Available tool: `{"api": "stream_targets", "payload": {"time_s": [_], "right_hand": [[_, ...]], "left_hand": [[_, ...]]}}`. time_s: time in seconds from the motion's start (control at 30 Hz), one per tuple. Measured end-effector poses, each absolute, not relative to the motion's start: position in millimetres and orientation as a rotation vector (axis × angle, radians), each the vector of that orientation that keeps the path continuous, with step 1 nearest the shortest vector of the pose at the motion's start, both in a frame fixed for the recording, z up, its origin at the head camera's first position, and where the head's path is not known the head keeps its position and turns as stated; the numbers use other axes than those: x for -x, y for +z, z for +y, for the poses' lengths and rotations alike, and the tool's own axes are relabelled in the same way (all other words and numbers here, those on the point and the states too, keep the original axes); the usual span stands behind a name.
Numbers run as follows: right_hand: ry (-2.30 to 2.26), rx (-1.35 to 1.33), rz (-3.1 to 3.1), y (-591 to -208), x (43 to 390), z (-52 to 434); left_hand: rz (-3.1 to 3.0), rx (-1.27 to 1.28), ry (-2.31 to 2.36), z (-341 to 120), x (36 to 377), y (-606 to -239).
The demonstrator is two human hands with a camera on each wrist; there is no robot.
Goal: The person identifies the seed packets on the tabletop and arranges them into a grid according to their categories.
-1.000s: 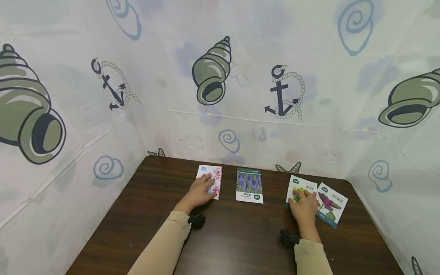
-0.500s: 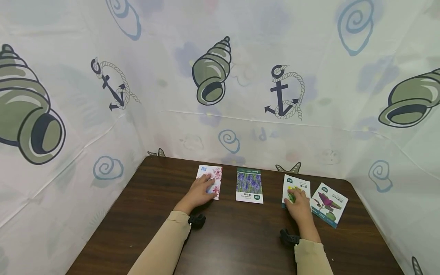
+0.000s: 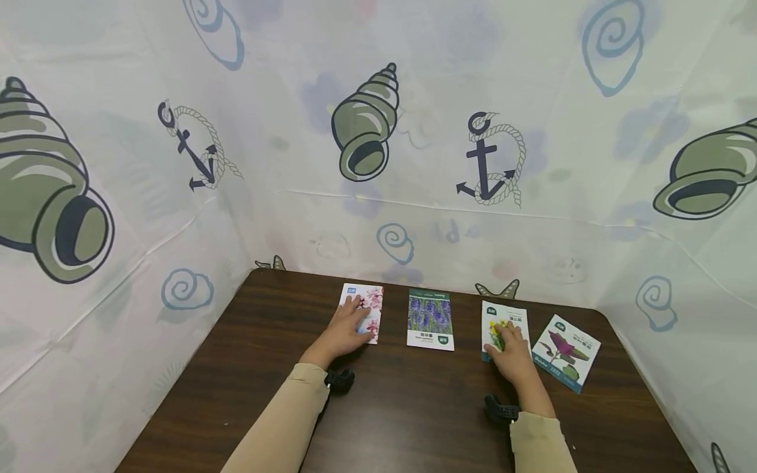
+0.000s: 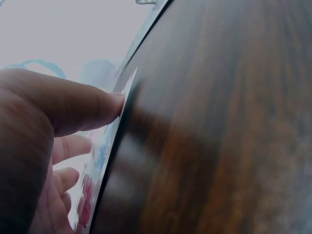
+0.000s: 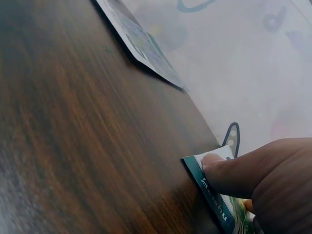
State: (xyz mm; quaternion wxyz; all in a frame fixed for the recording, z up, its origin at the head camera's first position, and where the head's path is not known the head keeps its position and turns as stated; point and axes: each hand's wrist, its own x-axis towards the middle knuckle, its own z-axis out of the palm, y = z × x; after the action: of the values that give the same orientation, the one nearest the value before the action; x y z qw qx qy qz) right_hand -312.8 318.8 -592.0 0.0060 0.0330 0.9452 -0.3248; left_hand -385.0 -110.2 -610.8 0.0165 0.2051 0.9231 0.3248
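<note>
My left hand (image 3: 343,330) rests on a seed packet with pink blossoms (image 3: 374,309) at the table's back left. In the left wrist view its thumb (image 4: 92,105) touches the packet's near edge, fingers spread over the printed face. At the right, my right hand (image 3: 512,353) lies on a packet with yellow flowers (image 3: 513,314), partly covering the picture. The right wrist view has the thumb (image 5: 229,170) pressing the packet's green-banded end (image 5: 207,190). Just right of that hand lies a packet with a purple flower (image 3: 568,351), tilted on the table.
Between the hands lies a packet with purple flower spikes (image 3: 430,318). The dark wood table (image 3: 408,407) reaches back to a white cloth wall (image 3: 437,243) printed with shells and anchors. Black wrist cameras (image 3: 340,381) sit on both wrists.
My right hand has slid the yellow-flower packet to the left, opening a gap from the purple-flower packet it had overlapped. My left hand has stayed in place.
</note>
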Motion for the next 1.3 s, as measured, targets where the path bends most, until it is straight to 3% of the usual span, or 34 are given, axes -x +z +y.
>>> {"api": "stream_targets", "payload": {"time_s": [1.3], "right_hand": [[-0.754,-0.134,3.039,-589,288,307]], "left_hand": [[2.88,-0.679,0.971,-111,376,-600]]}}
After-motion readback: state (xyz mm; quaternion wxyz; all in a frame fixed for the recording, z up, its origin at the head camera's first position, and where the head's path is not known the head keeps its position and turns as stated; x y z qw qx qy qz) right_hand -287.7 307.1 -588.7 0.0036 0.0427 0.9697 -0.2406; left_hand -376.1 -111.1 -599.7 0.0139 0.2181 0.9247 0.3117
